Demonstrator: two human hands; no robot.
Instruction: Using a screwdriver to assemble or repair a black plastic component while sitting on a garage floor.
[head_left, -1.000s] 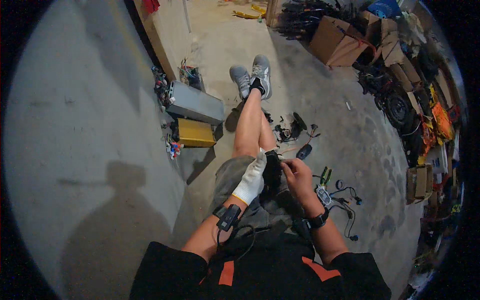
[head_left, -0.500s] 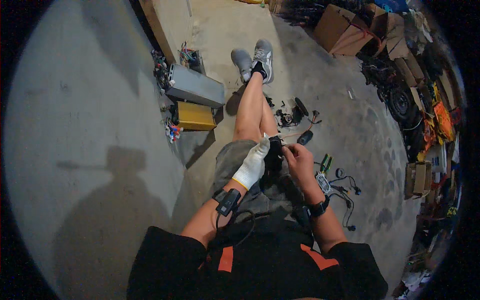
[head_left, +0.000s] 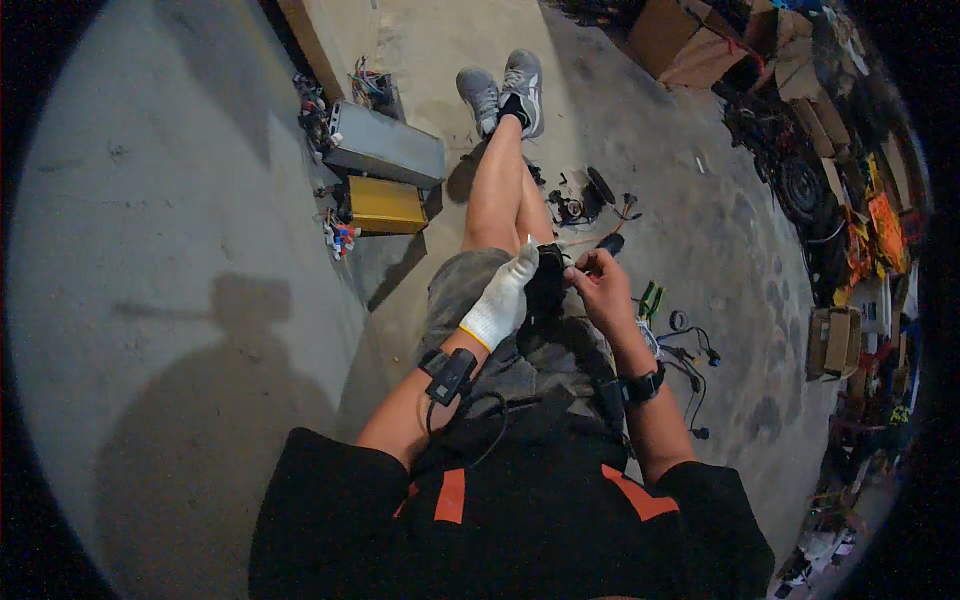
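on my feed, the gloved left hand (head_left: 505,298) holds a dark part (head_left: 545,287); the bare right hand (head_left: 602,289) narrows beside it, its grip i can't tell.

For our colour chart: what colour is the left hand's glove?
White glove, yellow cuff edge; head view.

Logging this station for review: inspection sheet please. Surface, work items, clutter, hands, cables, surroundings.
Surface: grey floor, dark stains at right.
Work items: black part over the grey shorts; details too dark to tell.
Clutter: small dark parts and green-handled tool, on the floor.
Hands: left hand gloved, against the black part; right hand bare, fingertips near its edge.
Cables: dark wiring on the floor, right; looped black lead beside the left forearm.
Surroundings: grey wall, silver box, yellow box left; cartons, mixed piles right.
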